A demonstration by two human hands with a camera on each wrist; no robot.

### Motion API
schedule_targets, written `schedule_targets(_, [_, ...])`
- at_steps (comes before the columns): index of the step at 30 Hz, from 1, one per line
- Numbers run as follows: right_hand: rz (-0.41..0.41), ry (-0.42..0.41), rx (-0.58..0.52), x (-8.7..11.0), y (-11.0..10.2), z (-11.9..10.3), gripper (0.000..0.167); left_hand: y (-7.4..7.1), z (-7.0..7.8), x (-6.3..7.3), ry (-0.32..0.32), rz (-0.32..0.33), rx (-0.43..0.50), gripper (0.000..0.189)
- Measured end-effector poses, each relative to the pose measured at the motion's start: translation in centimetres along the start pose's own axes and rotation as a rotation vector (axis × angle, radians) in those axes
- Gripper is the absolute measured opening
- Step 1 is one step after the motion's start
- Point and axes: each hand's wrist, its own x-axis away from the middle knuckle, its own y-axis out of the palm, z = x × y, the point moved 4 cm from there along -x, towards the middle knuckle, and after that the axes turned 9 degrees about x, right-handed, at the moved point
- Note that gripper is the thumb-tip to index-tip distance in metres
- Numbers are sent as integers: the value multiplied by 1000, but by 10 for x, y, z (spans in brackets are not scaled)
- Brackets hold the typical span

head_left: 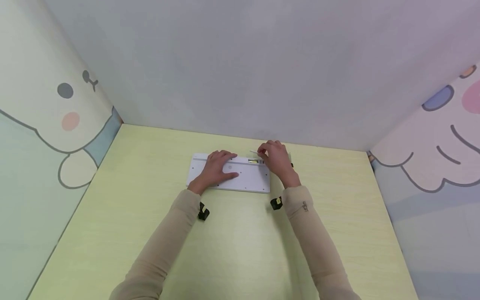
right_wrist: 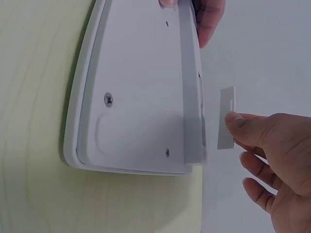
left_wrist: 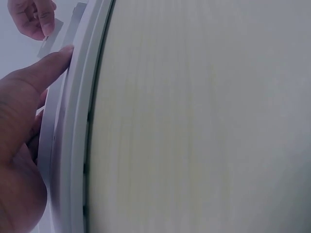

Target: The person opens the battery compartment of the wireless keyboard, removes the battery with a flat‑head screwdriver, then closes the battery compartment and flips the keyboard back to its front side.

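Observation:
A white keyboard (head_left: 252,180) lies with its underside up, screws showing, near the back of the table. In the ridge along its far edge, an uncovered slot shows a battery (head_left: 253,161). My left hand (head_left: 214,170) grips the keyboard left of that slot, its thumb on the flat back and fingers over the ridge. Just beyond the ridge's right end, my right hand (head_left: 276,159) pinches a small white battery cover (right_wrist: 225,128) between thumb and forefinger. The right wrist view has this cover apart from the keyboard, with the other fingers loosely bent.
The pale wooden table (head_left: 240,241) meets a plain wall (head_left: 240,83) just behind the keyboard. Cartoon-printed walls (head_left: 45,137) stand on both sides. Black wrist-camera mounts (head_left: 276,203) stick out from under both sleeves.

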Motion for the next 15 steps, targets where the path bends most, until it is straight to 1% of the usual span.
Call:
schedule_targets(8, [30,55,-14,-9,9,4,12,-1,0,-1,-9,-4,-9,71])
schedule_targets(12, [18,79,-10,-14,15,8,13,-1,1,-1,-9,-1,-4,71])
schedule_targets(15, [8,80,-5,-16,19,9,13,-1,1,0,-8,5,1,70])
